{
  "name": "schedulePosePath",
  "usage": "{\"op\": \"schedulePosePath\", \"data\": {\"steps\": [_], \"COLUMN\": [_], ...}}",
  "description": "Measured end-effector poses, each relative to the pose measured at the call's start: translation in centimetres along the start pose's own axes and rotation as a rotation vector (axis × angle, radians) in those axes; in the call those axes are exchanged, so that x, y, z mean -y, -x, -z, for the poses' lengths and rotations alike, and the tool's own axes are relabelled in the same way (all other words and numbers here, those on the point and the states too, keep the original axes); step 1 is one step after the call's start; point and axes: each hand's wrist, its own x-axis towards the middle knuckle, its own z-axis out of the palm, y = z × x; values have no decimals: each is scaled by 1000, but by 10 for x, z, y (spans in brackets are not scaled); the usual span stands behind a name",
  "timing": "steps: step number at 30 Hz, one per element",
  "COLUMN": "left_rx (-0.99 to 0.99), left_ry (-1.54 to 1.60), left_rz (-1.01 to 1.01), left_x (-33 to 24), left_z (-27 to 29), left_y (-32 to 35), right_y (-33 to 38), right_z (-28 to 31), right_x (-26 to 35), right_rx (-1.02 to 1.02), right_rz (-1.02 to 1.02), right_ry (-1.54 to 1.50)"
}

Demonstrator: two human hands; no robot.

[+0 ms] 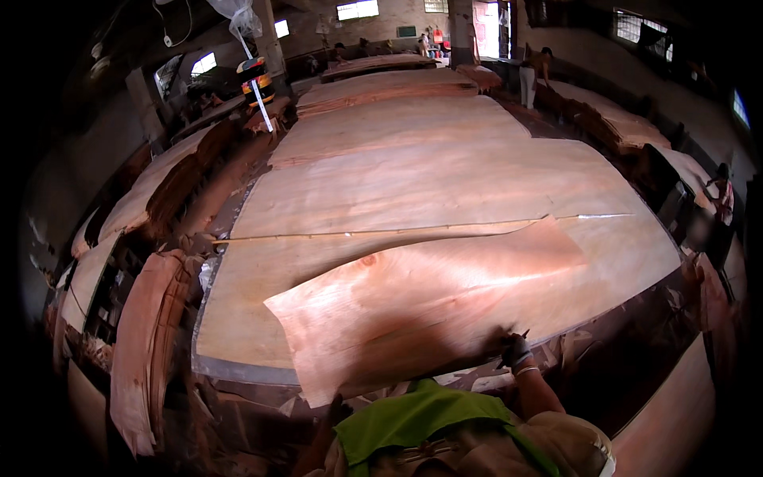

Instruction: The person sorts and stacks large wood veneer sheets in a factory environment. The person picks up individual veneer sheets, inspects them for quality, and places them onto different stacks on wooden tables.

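A pinkish wood veneer sheet (429, 294), wavy and curled along its far edge, lies across the pale, larger sheets of the wide veneer stack (381, 183) in front of me. My right hand (514, 351), in a dark glove with a light band at the wrist, is at the sheet's near right edge. From its fingers sticks a thin, dark, pointed thing, too small to name. Low at the sheet's near left corner is my left hand (340, 410), dark and in shadow, its fingers hidden. Beyond the curled edge, a long thin stick (397, 232) lies crosswise on the stack.
Reddish veneer sheets (147, 342) hang bent at the left. More veneer piles (159, 183) line the left side, with others (604, 111) at the right. Torn scraps (568, 346) lie along the near edge. A person (531, 75) stands at the far right; another (722, 195) is nearer.
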Motion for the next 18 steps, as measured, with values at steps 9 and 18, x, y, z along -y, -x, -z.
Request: {"op": "schedulePosePath", "data": {"steps": [9, 18], "left_rx": [194, 271], "left_ry": [315, 211], "left_rz": [141, -16], "left_x": [-17, -24], "left_z": [-58, -2], "left_y": [1, -17], "right_y": [-106, 133], "right_z": [7, -357], "right_x": [-1, 305], "right_rx": [274, 662], "right_rz": [512, 694], "right_ry": [704, -53]}}
